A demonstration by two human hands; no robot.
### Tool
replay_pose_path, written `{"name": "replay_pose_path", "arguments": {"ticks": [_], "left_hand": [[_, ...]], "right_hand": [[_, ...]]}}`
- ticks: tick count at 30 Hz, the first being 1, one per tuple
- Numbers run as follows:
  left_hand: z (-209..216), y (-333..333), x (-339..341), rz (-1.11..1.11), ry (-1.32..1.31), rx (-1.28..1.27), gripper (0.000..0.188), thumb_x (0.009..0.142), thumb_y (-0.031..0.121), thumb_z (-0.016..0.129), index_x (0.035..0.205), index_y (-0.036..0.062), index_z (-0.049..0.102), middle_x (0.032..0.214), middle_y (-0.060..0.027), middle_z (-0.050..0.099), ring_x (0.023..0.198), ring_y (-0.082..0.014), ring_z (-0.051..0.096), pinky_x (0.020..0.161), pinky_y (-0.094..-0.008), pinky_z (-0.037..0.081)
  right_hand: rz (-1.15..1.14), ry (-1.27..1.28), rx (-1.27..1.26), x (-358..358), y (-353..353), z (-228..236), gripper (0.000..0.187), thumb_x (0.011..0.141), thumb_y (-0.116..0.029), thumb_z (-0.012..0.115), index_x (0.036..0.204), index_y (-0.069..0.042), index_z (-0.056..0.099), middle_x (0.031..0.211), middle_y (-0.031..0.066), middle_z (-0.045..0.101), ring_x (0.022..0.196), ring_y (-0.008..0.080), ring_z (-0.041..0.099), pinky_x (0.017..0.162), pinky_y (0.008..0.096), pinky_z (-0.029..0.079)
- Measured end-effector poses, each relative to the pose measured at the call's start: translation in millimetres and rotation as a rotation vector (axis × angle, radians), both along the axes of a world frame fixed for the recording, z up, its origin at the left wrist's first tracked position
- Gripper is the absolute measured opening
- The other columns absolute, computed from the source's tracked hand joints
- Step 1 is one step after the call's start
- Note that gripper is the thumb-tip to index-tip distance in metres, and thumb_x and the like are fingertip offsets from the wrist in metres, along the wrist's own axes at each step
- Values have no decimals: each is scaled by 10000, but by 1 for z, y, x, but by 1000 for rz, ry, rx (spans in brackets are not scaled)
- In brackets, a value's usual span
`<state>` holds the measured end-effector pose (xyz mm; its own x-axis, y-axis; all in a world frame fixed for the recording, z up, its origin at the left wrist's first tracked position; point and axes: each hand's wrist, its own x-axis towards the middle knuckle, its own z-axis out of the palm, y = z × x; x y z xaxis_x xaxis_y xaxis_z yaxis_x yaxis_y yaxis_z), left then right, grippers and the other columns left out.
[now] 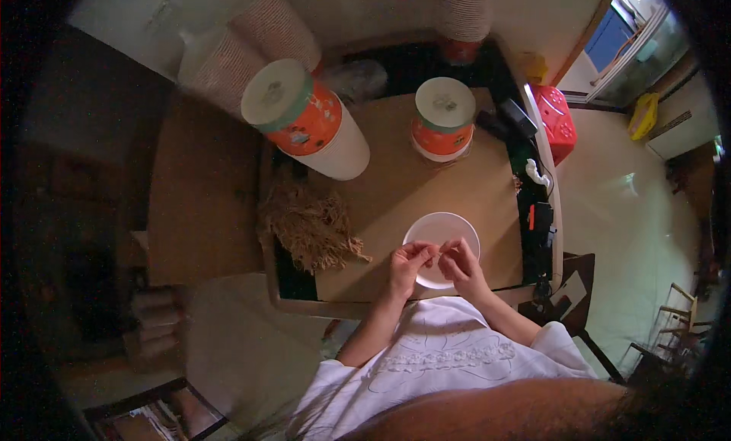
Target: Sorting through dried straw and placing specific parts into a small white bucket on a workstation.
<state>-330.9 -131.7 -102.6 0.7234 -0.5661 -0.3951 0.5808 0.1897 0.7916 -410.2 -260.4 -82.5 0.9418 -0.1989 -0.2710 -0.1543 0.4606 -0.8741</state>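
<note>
Over a round white tub or bowl [431, 226] at the near edge of the table, my left hand [413, 262] and my right hand [461, 264] meet fingertip to fingertip. Both are closed in a pinch; whatever lies between the fingers is too small to make out. To the left of my hands lies a tangled bundle of brown cords [316, 226], one strand reaching toward my left wrist. Beyond the white tub stands a short stack of orange and white paper tubs [443, 140], turned bottom up. A taller, tilted stack of the same tubs [308, 121] is at the far left.
Brown cardboard [381, 205] covers much of the dark table top. Black devices [518, 119], a crumpled white tissue [537, 172] and cables line the right edge. More tub stacks [464, 14] stand at the back. A red plastic stool [556, 121] is beyond the right side.
</note>
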Motion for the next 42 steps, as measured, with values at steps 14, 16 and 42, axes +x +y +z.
{"name": "replay_pose_path", "arguments": {"ticks": [14, 16, 42], "left_hand": [[18, 0, 11, -111, -853, 557, 141, 838, 103, 531, 742, 2, 512, 705, -105, 512, 646, -198, 531, 588, -283, 409], [18, 1, 12, -142, -761, 482, 172, 869, 141, 501, 763, 5, 512, 705, -81, 517, 649, -144, 516, 588, -265, 403], [15, 5, 41, -295, -794, 522, 58, 752, 37, 615, 778, 15, 569, 765, -94, 563, 655, -190, 560, 582, -282, 444]], "right_hand": [[101, 110, -155, 19, 1, -2, 138, 885, -189, 522, 842, -58, 511, 704, -58, 471, 581, 5, 377, 466, 164, 275], [111, 101, -137, 19, 0, -2, 137, 884, -192, 523, 836, -64, 509, 706, -62, 467, 578, -1, 369, 460, 161, 265], [145, 358, -72, 34, -10, -12, 160, 839, -190, 592, 823, -35, 554, 695, -33, 526, 623, 33, 443, 509, 180, 341]]}}
